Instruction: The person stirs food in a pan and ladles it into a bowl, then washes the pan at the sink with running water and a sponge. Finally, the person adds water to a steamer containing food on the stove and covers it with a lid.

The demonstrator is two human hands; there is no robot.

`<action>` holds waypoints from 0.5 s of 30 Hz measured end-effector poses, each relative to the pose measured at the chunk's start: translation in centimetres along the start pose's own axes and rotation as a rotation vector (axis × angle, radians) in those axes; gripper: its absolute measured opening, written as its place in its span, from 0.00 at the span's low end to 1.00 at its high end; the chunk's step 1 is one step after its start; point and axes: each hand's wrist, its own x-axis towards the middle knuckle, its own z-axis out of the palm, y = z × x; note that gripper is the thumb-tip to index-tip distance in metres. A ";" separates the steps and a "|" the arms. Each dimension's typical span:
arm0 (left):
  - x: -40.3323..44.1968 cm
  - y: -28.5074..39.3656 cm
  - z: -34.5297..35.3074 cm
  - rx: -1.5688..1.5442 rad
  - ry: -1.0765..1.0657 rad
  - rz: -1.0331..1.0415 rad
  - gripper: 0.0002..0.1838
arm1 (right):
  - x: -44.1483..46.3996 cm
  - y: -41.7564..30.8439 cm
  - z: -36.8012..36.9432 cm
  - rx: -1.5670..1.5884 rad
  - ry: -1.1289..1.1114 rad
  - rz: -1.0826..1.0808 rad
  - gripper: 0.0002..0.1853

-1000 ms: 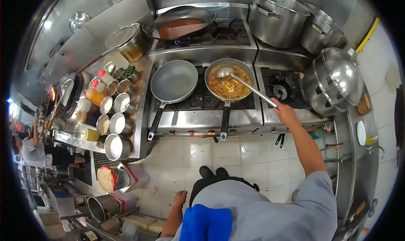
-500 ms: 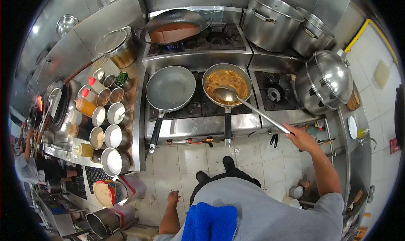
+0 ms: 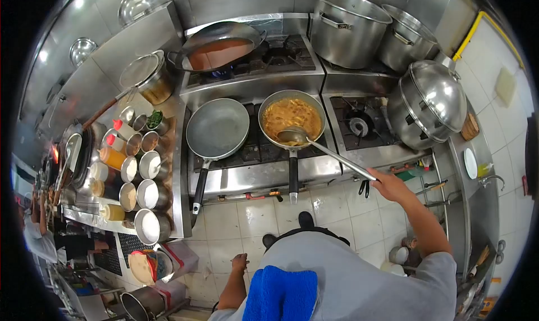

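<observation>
My right hand (image 3: 388, 185) is closed round the end of a long metal ladle (image 3: 342, 161). The ladle's bowl rests in brown, chunky food (image 3: 291, 117) near the front edge of a frying pan (image 3: 321, 114) on the stove. That pan's black handle points toward me, untouched. Left of it stands an empty grey frying pan (image 3: 218, 128), also with its handle toward me. Low beside my body hangs my left hand (image 3: 240, 262), away from any object, its fingers curled and too small to make out clearly.
A wok (image 3: 219, 47) of red sauce sits over a flame behind. Tall pots (image 3: 351, 37) and a domed steamer (image 3: 429, 105) stand right. Metal containers (image 3: 150, 194) and squeeze bottles (image 3: 112, 158) line the left counter. Another person (image 3: 39, 237) is at far left.
The ladle's bowl has moved from the back left of the pan to its front edge, and my right hand has come lower with it. The camera view has shifted slightly.
</observation>
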 end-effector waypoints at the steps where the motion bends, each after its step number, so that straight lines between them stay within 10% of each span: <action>1: 0.2 0.2 0.0 0.003 -0.001 -0.016 0.20 | 0.3 0.2 0.4 0.002 0.003 -0.003 0.24; 15: -2.0 3.0 1.3 -0.375 0.099 -0.268 0.17 | 5.8 0.4 4.2 0.049 0.077 0.075 0.26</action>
